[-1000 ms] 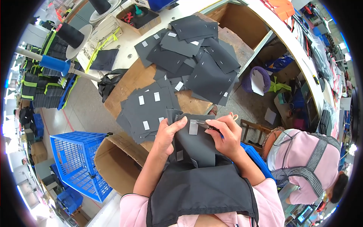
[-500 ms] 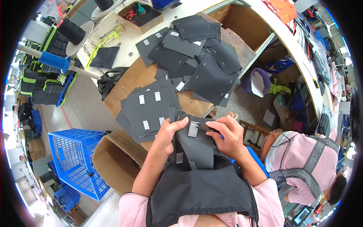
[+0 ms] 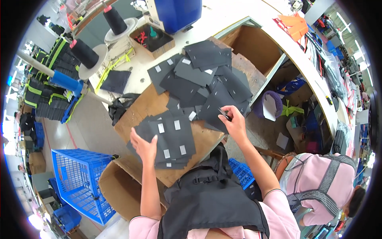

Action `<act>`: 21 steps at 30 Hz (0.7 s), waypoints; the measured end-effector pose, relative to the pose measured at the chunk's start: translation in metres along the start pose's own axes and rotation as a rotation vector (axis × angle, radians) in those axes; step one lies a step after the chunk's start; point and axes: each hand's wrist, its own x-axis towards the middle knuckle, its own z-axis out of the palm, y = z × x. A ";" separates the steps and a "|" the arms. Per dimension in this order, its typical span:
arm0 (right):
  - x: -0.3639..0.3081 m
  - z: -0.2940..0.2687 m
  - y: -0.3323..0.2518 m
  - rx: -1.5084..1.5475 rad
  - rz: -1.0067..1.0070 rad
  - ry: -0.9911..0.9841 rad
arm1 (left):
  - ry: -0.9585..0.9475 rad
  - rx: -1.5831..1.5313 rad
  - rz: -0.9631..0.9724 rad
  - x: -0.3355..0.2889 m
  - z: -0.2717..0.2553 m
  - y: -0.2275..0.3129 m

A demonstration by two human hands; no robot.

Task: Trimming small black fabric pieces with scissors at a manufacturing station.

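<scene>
My left hand [image 3: 144, 145] rests at the left edge of a stack of dark grey fabric panels [image 3: 170, 139], its thumb apart from the fingers. The top panel bears several small white rectangular patches [image 3: 177, 125]. Between the thumb and fingers of my right hand [image 3: 235, 124] is a pair of small dark thread snips [image 3: 225, 114], partly hidden by the fingers. It hovers over the near right edge of a larger, loosely spread heap of dark panels [image 3: 185, 87], some marked with white patches or small white marks. Both piles lie on a brown board [image 3: 139, 104].
Left of me stand a blue plastic crate [image 3: 81, 179] and an open cardboard box [image 3: 115, 187]. Black thread cones [image 3: 85, 55] and a small box of tools [image 3: 159, 47] are at the far left. A purple basket [image 3: 271, 105] hangs at right. Another person [image 3: 322, 179] is bent over nearby.
The panel held in both hands over my lap has left them. My left hand has moved left onto the stack; my right hand has moved up and forward with the snips.
</scene>
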 end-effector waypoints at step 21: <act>0.246 0.106 0.012 -0.640 -0.373 -0.143 | -0.069 0.333 0.450 -0.035 0.044 -0.004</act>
